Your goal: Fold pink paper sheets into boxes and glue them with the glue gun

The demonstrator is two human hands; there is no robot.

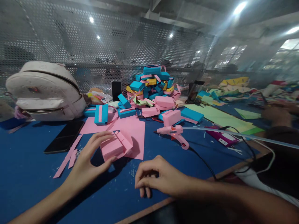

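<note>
My left hand holds a small pink paper box, with the fingers over its far side and the thumb at its near edge. One side of the box has a raised, folded flap. It is over the near part of a pink paper sheet. Near the table's front edge, my right hand rests with its fingers loosely curled and nothing visible in them. Beyond it lies a pink hot glue gun, its nozzle pointing left and a clear glue stick running out of its back to the right.
Folded blue, pink and yellow paper boxes are piled at the back. A black phone, pink paper strips and a white backpack are on the left. Green paper, a purple power strip, cables and another person's arm are right.
</note>
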